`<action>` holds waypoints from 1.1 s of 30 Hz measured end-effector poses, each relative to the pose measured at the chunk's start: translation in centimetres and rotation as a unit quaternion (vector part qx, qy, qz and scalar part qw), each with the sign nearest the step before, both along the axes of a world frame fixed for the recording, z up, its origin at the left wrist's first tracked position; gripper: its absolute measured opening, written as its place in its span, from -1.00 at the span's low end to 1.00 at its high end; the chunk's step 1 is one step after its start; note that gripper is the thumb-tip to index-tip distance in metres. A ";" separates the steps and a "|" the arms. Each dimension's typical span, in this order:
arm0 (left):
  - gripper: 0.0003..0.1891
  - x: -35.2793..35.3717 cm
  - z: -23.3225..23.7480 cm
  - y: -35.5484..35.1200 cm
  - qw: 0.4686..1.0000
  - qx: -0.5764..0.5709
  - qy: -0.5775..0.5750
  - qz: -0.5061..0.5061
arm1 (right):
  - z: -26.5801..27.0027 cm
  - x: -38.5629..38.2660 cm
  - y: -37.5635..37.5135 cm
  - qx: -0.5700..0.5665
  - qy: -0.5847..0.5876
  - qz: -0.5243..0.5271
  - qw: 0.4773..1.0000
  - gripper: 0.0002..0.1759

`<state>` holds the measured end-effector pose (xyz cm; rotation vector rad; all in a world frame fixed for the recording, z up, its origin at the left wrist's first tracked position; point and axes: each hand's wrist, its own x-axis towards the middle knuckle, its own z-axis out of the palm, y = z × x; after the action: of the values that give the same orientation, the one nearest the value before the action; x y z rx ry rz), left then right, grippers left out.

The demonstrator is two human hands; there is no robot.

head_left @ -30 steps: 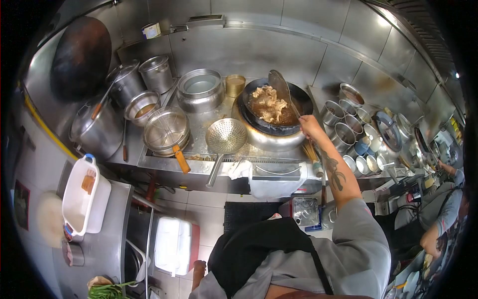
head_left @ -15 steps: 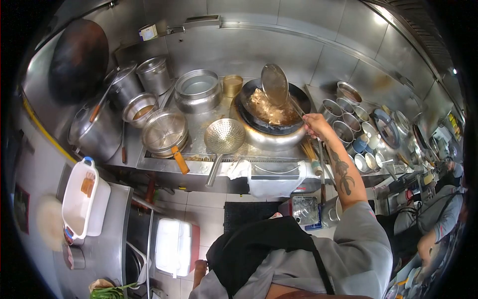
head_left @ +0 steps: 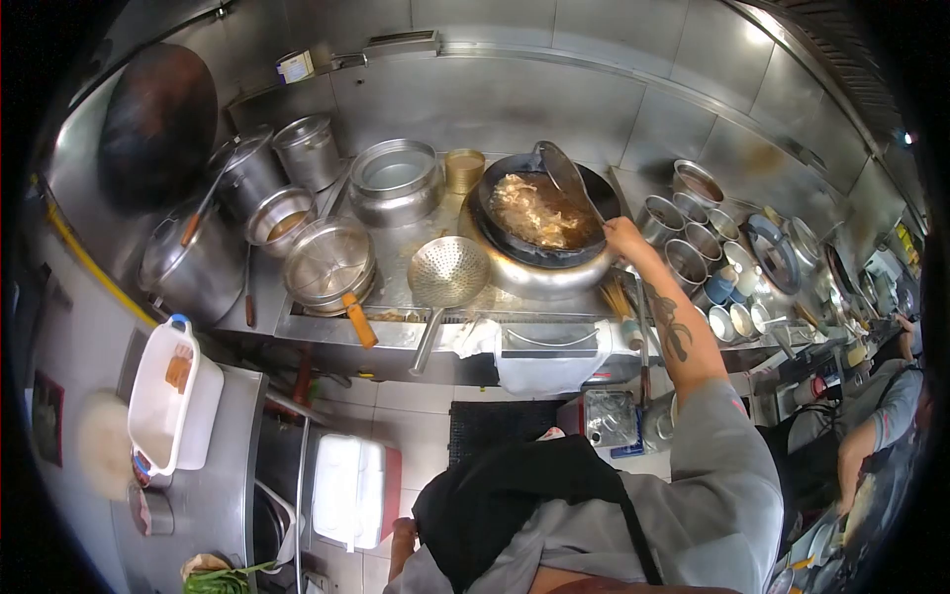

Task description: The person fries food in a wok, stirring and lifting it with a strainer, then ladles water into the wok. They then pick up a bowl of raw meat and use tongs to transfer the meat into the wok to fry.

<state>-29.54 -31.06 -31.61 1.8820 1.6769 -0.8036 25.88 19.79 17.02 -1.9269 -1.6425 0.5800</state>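
Observation:
My right hand point(head_left: 621, 238) is closed around the handle of a round, wide-headed skimmer point(head_left: 562, 168). Its head is tilted steeply over the far right side of a black wok point(head_left: 497, 230). Pale pieces of food point(head_left: 534, 210) lie in brown liquid inside the wok, which sits on a round metal burner ring point(head_left: 544, 282). Down by my left side, only part of my left hand point(head_left: 404, 540) shows beside the black apron point(head_left: 515, 495); its fingers cannot be made out.
A perforated strainer point(head_left: 448, 272), a wire basket over a pot point(head_left: 330, 262) and a wide pot point(head_left: 396, 188) stand left of the wok. Several metal containers point(head_left: 686, 262) are to its right. Behind me at right is a co-worker point(head_left: 851, 445). A white tub point(head_left: 163, 406) rests on the left counter.
The skimmer's head has turned from nearly face-on to edge-on and shifted right, exposing more food in the wok. My right hand has moved slightly up.

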 end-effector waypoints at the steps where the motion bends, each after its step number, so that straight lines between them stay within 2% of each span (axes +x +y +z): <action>1: -0.90 0.1 0.0 -0.4 1.000 -0.009 -0.006 0.006 | -0.5 -0.7 1.0 0.029 -0.043 0.009 0.999 -0.72; 5: -0.90 0.5 0.6 -1.6 0.999 -0.022 -0.025 0.035 | -2.5 -3.1 4.9 0.073 -0.216 0.069 0.971 -0.72; 9: -0.89 0.7 0.3 -2.6 0.997 -0.030 -0.038 0.057 | -2.2 -4.6 4.8 0.050 -0.195 0.082 0.976 -0.74; 12: -0.89 0.8 0.1 -3.0 0.996 -0.034 -0.047 0.066 | -2.1 -2.9 4.2 0.103 -0.182 0.124 0.970 -0.73; 13: -0.89 0.6 0.0 -3.0 0.996 -0.036 -0.050 0.067 | -2.0 -2.1 3.8 0.079 -0.135 0.116 0.981 -0.73; 16: -0.89 0.4 0.4 -2.2 0.995 -0.037 -0.059 0.069 | 4.0 -1.9 -1.4 -0.011 0.011 0.069 0.998 -0.74; 17: -0.89 0.2 0.3 -1.7 0.995 -0.037 -0.062 0.070 | 5.1 -1.2 -2.8 0.014 0.020 0.064 0.998 -0.75; 19: -0.89 -0.1 0.2 -0.9 0.995 -0.036 -0.069 0.070 | 10.1 -0.9 -7.3 -0.053 0.001 0.075 0.996 -0.73; 22: -0.88 -0.5 -0.1 0.6 0.994 -0.031 -0.082 0.071 | 12.0 2.3 -11.3 -0.088 0.068 0.102 0.989 -0.71; 27: -0.88 -1.2 -0.7 2.8 0.987 -0.028 -0.119 0.100 | 11.2 3.9 -14.4 -0.124 0.073 0.087 0.986 -0.70; 29: -0.88 -1.4 -0.4 3.7 0.981 -0.026 -0.144 0.128 | 9.3 3.9 -14.0 -0.122 0.077 0.101 0.984 -0.70; 32: -0.87 -1.8 -0.1 5.3 0.957 -0.026 -0.211 0.197 | 6.7 2.1 -12.5 -0.083 -0.006 0.083 0.993 -0.70; 33: -0.87 -1.9 0.1 5.6 0.930 -0.035 -0.261 0.255 | 6.1 1.8 -12.1 -0.068 -0.031 0.077 0.994 -0.69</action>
<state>-31.48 -25.43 -31.52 1.3449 1.6374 -0.1287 27.69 7.66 23.09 -1.9411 -1.8457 0.7169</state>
